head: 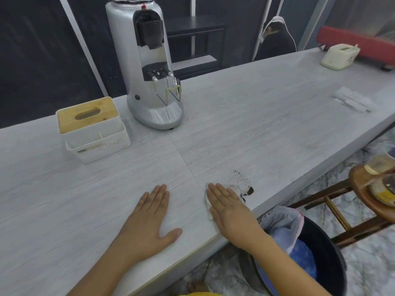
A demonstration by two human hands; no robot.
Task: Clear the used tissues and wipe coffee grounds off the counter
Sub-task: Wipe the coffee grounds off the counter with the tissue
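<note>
My right hand (pixel 227 208) lies flat on a white tissue (pixel 235 187) and presses it to the counter (pixel 245 129) close to the front edge. Dark coffee grounds (pixel 249 190) sit in a small heap just right of the tissue, with scattered specks further back. My left hand (pixel 149 214) rests palm down on the bare counter to the left, fingers together, holding nothing. Most of the tissue is hidden under my right hand.
A silver coffee grinder (pixel 147 67) and a white tissue box with a wooden lid (pixel 89 124) stand at the back left. Folded white paper (pixel 352 99) and a cream box (pixel 339 56) lie far right. A black bin (pixel 316 253) with a liner stands below the counter edge, beside a wooden stool (pixel 363 189).
</note>
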